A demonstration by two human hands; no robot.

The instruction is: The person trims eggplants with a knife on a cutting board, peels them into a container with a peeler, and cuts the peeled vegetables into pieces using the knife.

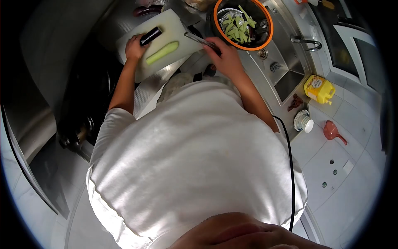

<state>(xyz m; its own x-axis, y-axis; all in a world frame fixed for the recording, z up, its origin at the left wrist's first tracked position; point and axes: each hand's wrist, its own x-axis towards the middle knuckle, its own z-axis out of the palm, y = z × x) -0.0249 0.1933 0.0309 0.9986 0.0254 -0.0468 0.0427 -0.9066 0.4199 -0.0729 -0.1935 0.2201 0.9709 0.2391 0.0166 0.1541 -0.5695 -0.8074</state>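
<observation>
A white, flat rectangular cutting board [176, 27] lay askew on the steel counter, its near edge close to the person's body. A dark purple, glossy cylindrical vegetable piece [151, 36] sat towards its left side, pinched at one end by the fingers of the left hand [134, 49]. A pale green, long peeled vegetable [162, 52] lay just nearer the body, with bare board between both pieces and the right edge. There the right hand [226, 58] had its fingers wrapped round a slim, silver-bladed knife [195, 38], tip over that edge.

A black, round tub with an orange rim [271, 20], holding green strips, crowded the right hand's far side. Beyond it were a steel sink [290, 85] and a curved metal faucet [309, 42]. A yellow plastic jug [318, 89] stood past the sink, well apart from the board. A thin black cable [291, 174] ran down beside the right arm.
</observation>
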